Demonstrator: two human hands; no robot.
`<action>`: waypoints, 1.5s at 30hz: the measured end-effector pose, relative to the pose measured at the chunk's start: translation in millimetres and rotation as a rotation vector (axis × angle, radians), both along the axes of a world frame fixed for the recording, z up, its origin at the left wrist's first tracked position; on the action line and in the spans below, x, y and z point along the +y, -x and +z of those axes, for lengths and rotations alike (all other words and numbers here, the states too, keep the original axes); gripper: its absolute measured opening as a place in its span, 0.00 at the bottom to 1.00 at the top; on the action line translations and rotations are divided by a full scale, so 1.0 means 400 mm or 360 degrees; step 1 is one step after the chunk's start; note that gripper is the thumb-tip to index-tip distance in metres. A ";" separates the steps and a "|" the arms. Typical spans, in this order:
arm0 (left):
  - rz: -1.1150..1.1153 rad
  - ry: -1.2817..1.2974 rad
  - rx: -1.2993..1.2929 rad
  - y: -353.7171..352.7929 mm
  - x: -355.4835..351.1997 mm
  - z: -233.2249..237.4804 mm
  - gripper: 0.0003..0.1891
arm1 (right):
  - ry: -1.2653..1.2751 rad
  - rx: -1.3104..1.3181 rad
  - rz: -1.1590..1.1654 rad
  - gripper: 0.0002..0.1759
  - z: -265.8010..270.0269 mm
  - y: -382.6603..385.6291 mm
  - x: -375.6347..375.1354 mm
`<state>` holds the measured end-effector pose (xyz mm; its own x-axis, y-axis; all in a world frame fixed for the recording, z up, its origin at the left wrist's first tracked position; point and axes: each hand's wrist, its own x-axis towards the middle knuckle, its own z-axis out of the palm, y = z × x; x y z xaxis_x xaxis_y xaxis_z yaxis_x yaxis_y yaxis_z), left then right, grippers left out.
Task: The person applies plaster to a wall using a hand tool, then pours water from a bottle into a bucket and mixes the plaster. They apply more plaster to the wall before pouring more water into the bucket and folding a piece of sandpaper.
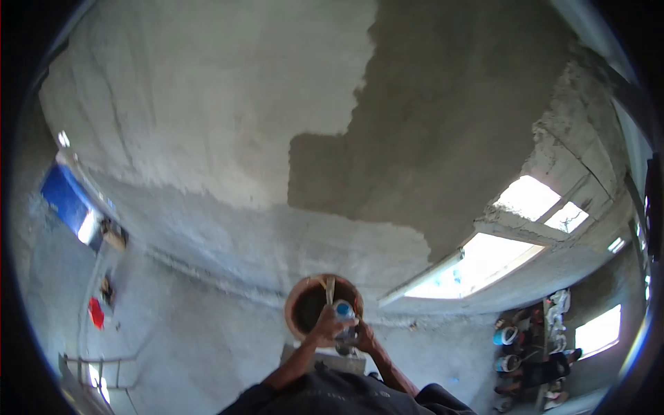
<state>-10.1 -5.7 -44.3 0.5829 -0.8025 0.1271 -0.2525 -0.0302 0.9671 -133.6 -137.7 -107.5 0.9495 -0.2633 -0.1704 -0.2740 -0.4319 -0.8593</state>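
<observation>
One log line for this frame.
left hand grips clear blue-capped plastic bottle | right hand against bottle | behind: round brown pan, wooden handle

Above the basin (302, 304) the way in is narrow. A wooden handle (330, 289) stands at its far rim, and the left hand (324, 325) and right hand (364, 339), both wrapped round a bottle (344, 319), crowd its near right rim. Left of the basin lies open room. Right of it a window ledge (443, 266) juts out, and beyond that stands a cluttered shelf (532, 346).
</observation>
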 end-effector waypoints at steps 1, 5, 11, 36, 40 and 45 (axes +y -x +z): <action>-0.0011 -0.0046 0.0235 0.016 0.003 0.053 0.23 | 0.0015 -0.0056 0.0062 0.43 -0.065 0.009 -0.027; -0.0336 -0.0036 0.0409 -0.007 0.007 0.061 0.30 | -0.0136 -0.0153 0.0030 0.36 0.058 0.074 -0.009; -0.0080 -0.0589 0.1288 -0.065 0.044 -0.018 0.22 | -0.0314 -0.0046 -0.0467 0.38 0.072 0.211 -0.052; 0.0146 -0.1224 0.0391 -0.028 -0.180 -0.336 0.21 | -0.0325 0.0117 -0.1239 0.27 0.024 0.472 0.017; 0.0090 -0.1071 0.0303 0.027 -0.119 -0.426 0.21 | -0.0335 0.0160 -0.1276 0.30 -0.002 0.503 0.038; -0.0151 -0.1249 0.0312 0.080 -0.072 -0.474 0.19 | -0.0422 0.0082 -0.1287 0.30 0.007 0.511 0.061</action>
